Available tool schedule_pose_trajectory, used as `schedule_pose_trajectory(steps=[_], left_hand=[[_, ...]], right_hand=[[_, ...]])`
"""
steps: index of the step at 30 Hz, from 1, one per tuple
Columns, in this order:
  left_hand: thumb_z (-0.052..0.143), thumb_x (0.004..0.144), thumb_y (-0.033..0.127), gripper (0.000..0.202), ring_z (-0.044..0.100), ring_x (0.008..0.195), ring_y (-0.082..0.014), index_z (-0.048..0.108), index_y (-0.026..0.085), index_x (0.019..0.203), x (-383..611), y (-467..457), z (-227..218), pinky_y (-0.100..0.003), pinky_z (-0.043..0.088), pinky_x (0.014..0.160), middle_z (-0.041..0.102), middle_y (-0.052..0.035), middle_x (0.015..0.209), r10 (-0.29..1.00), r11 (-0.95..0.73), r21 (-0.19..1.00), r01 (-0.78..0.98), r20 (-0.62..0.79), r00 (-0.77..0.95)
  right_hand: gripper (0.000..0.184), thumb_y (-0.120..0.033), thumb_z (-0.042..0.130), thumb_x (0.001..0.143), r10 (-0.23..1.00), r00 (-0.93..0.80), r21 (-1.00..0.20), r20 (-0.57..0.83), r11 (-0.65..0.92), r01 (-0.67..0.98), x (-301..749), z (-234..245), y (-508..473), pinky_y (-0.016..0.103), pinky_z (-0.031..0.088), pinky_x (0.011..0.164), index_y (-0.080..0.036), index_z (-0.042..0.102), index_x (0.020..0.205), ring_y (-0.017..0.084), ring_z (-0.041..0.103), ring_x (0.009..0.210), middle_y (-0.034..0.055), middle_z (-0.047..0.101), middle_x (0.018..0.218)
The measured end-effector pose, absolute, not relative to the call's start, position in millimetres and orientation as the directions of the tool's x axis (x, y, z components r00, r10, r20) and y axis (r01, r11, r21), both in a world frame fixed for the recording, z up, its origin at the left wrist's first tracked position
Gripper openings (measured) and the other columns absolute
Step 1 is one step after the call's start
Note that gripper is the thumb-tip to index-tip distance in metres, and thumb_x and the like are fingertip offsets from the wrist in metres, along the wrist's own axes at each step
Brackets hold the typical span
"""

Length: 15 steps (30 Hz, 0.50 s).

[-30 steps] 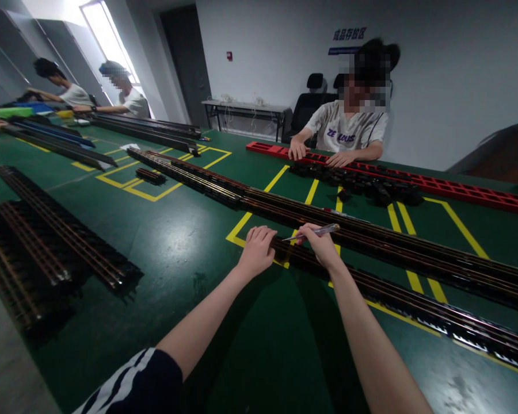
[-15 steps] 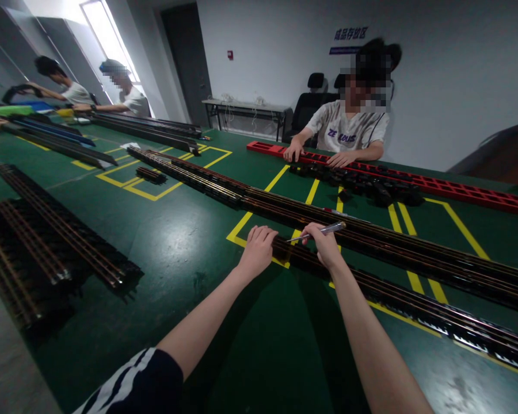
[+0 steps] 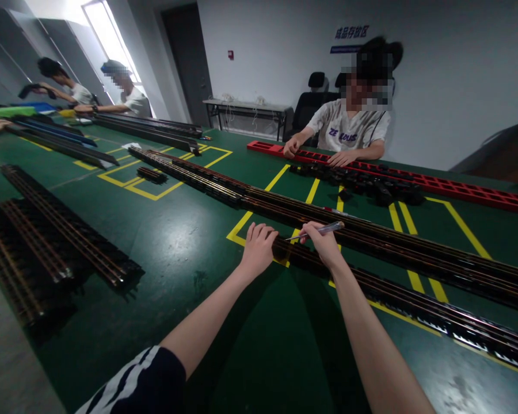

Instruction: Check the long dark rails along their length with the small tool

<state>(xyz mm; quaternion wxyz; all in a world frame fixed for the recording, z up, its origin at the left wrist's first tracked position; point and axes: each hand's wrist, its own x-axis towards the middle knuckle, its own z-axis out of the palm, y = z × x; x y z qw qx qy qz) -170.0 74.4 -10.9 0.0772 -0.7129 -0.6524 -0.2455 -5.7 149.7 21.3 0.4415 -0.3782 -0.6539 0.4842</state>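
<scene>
Green table (image 3: 176,241), yellow lines. Left hand (image 3: 258,248) rests on the near black rail (image 3: 371,287) end, fingers loosely curved. Right hand (image 3: 326,244) pinches a slim tool (image 3: 317,231), tip above that rail. Judgement: pin rail firmly, tip low.

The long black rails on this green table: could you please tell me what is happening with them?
The camera wearer's left hand rests on the left end of the closest rail, while the right hand holds a thin tool with a clear handle, its tip pointing left just over that rail. Across the green table, a co-worker in a white shirt has both hands at a red tray, with loose black parts piled in front of it.
</scene>
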Motion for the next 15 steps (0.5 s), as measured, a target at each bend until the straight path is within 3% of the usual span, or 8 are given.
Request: schedule_pose_trajectory(steps=[10, 15], left_hand=[[0.044, 0.080, 0.004, 0.036, 0.047, 0.119, -0.0289, 0.065, 0.021, 0.103, -171.6, 74.0, -13.0, -0.055, 0.025, 0.112, 0.064, -0.0058, 0.111, 0.864, -0.057, 0.213, 0.975, 0.501, -0.059], [0.044, 0.078, 0.003, 0.035, 0.046, 0.120, -0.0295, 0.065, 0.023, 0.098, -174.0, 74.3, -13.6, -0.056, 0.025, 0.111, 0.064, -0.0060, 0.111, 0.830, 0.033, 0.302, 0.953, 0.523, -0.195]], right_hand=[[0.033, -0.049, 0.060, 0.073, 0.926, -0.337, -0.961, 0.167, 0.229, 0.153, -8.1, 29.2, 145.9, 0.031, 0.049, 0.065, -0.021, 0.061, 0.057, 0.016, 0.061, 0.056, 0.0012, 0.062, 0.053], [0.033, -0.050, 0.061, 0.072, 0.922, -0.352, -0.961, 0.163, 0.228, 0.153, -5.3, 29.2, 146.1, 0.030, 0.048, 0.064, -0.020, 0.063, 0.058, 0.016, 0.060, 0.055, 0.0013, 0.062, 0.053]])
